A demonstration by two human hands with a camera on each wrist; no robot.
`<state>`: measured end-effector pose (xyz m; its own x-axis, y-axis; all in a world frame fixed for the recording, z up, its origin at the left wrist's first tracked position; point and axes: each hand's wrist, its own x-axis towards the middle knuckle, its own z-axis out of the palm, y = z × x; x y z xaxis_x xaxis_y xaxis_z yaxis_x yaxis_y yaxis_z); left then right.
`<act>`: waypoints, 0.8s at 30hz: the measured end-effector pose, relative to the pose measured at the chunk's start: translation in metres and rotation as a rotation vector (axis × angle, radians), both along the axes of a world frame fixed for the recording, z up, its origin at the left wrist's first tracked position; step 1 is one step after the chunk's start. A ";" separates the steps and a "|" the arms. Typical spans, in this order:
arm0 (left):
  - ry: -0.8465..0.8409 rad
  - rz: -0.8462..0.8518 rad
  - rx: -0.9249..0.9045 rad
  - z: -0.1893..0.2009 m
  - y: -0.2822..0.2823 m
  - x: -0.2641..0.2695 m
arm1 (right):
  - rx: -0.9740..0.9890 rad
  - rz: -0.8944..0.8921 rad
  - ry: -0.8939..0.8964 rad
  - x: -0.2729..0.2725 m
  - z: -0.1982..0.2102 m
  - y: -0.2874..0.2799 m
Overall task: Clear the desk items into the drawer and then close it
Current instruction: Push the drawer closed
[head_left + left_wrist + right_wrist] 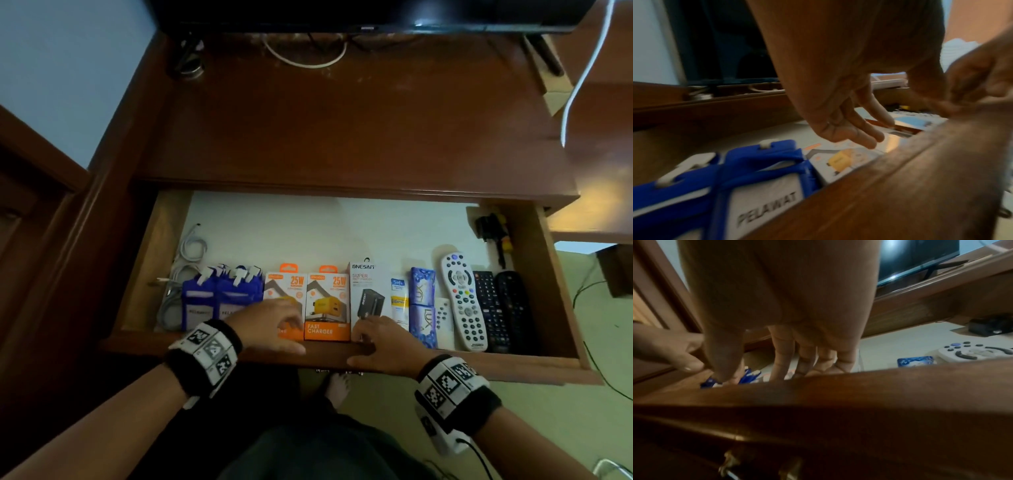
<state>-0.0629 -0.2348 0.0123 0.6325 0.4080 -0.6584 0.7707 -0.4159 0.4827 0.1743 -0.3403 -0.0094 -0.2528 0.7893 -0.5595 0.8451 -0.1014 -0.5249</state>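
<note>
Under your fingers the drawer stands pulled out, its front rail right at your palms; judge it stiff, fairly heavy with its load, and best pushed square on that rail, both sides evenly, so it does not jam. Your left hand reaches over the rail, fingers straight and slightly apart, tips on or just above an orange charger box; it grips nothing. Your right hand lies on the rail, fingers loosely spread, tips by the white charger box. Beyond your right fingers lie soap packs and the remotes; beyond your left, blue badge holders.
</note>
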 end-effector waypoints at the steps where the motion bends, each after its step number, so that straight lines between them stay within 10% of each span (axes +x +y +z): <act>1: 0.041 -0.071 -0.023 -0.001 -0.006 0.008 | -0.012 0.044 -0.044 -0.002 -0.003 -0.001; 10: 0.158 -0.417 0.177 -0.009 -0.020 0.053 | 0.058 0.289 -0.131 -0.018 -0.006 0.016; 24: 0.130 -0.378 0.183 -0.008 0.042 0.073 | 0.117 0.270 -0.122 0.007 0.005 0.077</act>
